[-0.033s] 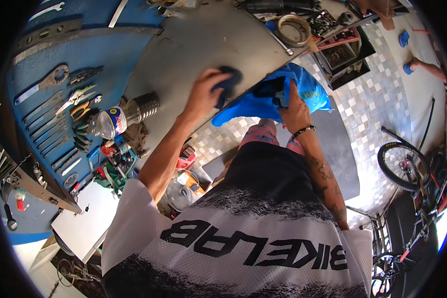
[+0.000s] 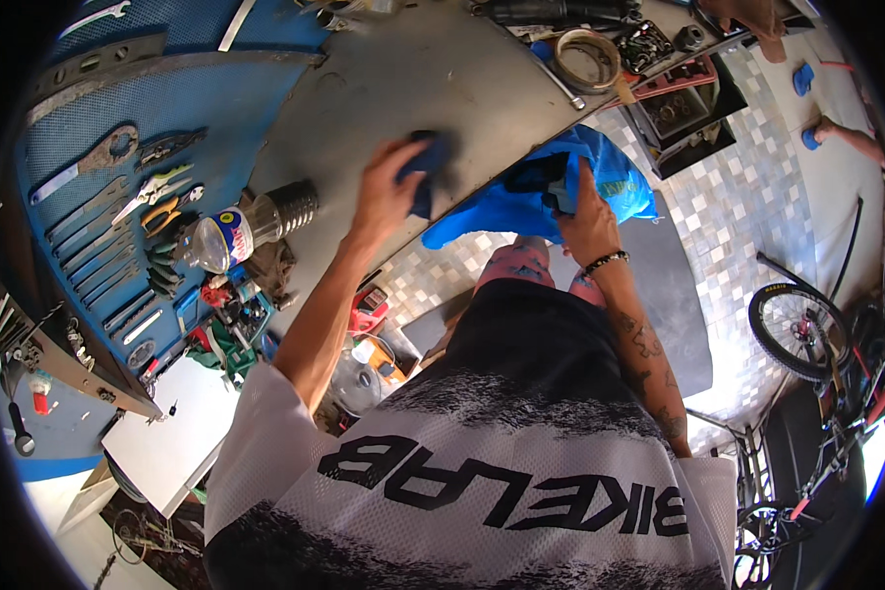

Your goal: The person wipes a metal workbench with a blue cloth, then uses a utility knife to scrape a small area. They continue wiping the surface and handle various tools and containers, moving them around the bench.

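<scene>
Currently, the left hand [image 2: 383,187] pinches a dark blue cloth [image 2: 425,179] over the grey surface [image 2: 364,118]; the right hand [image 2: 588,224] clutches a blue bag [image 2: 612,167].

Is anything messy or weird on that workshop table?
Maybe the blue bag: it looks crumpled and hangs past the edge of the workbench, by the right hand. The clear bottle also seems a bit odd so near the wall of tools. I can't see any spill.

Walled at left with a blue perforated panel [image 2: 231,108]; floored in white, beige and brown checkered tile [image 2: 757,211]; furnished with a grey bench [image 2: 364,93]; lit brightly toward the right.
</scene>
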The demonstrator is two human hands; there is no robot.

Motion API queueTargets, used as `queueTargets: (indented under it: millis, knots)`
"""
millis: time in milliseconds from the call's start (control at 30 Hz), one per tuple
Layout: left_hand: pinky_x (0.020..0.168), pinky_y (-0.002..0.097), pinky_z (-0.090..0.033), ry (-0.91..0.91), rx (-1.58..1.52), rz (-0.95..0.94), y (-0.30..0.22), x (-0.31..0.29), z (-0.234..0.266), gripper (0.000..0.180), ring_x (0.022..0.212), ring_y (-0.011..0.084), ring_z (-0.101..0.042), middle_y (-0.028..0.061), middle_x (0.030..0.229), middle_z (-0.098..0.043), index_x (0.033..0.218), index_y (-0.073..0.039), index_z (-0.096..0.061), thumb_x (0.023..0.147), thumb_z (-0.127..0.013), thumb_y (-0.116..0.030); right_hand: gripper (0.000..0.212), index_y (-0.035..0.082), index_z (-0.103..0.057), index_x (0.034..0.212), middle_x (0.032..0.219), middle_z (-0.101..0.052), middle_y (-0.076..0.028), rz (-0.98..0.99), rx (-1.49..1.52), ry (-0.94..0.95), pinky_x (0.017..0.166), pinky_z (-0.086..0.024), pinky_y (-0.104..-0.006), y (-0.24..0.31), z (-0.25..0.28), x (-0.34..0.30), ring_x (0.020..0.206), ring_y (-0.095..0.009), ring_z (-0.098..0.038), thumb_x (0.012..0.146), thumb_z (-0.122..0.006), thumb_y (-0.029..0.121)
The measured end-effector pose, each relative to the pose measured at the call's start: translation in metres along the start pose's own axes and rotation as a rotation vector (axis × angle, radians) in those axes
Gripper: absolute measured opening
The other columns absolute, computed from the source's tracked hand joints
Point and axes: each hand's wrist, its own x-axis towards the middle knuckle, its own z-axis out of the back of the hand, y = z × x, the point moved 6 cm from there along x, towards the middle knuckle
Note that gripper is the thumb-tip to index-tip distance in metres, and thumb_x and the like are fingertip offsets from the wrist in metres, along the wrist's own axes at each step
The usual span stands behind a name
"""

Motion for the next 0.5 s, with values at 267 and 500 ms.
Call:
queueTargets:
  millis: [267, 500]
  knots:
    - [0.100, 0.0538, -0.051, -0.434, 0.528, 0.508, 0.111, -0.160, 0.033, 0.056, 0.114, 0.0438, -0.061, 0.0235, 0.123, -0.061, 0.139, -0.019, -0.069, 0.086, -0.076, -0.004, 0.099, 0.007, -0.020, 0.167, 0.118, -0.070, -0.034, 0.063, -0.073, -0.036, 0.078, -0.061, -0.0486, 0.003, -0.015, -0.007, 0.083, -0.044, -0.076, 0.082, -0.069, -0.005]
    - [0.096, 0.0509, -0.054, -0.457, 0.482, 0.290, 0.024, -0.087, -0.041, 0.060, 0.112, 0.0424, -0.061, 0.0213, 0.122, -0.062, 0.138, -0.023, -0.071, 0.082, -0.077, -0.002, 0.100, 0.004, -0.018, 0.167, 0.114, -0.071, -0.034, 0.055, 0.042, 0.071, 0.065, -0.063, -0.0454, -0.004, -0.029, -0.001, 0.066, -0.038, -0.075, 0.080, -0.066, -0.009]
